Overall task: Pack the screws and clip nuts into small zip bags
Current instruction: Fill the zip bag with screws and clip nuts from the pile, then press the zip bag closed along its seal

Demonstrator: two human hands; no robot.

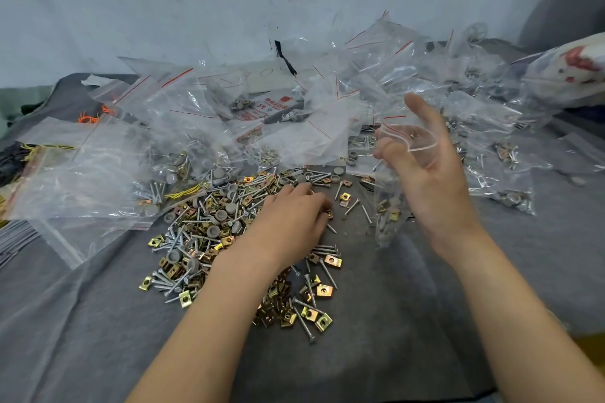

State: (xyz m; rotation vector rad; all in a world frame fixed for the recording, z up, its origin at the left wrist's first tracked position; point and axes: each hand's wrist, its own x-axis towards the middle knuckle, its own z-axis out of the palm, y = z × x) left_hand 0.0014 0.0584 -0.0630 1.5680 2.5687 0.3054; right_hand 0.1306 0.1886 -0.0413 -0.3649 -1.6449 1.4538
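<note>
A heap of silver screws point(186, 239), gold clip nuts point(322, 321) and grey round caps point(230, 208) lies on a grey cloth point(409, 321). My left hand point(288, 222) rests palm down on the heap, fingers curled over pieces near its right edge; what it grips is hidden. My right hand point(429, 167) is raised to the right, holding a small clear zip bag point(393, 193) with its mouth pulled wide. The bag hangs down and has a few clip nuts and screws in its bottom.
Many clear zip bags with red seal lines point(183, 114), some filled with hardware, are piled behind and to both sides of the heap. A larger filled bag point(82, 180) lies at the left. A stained pale wall point(229, 3) stands behind.
</note>
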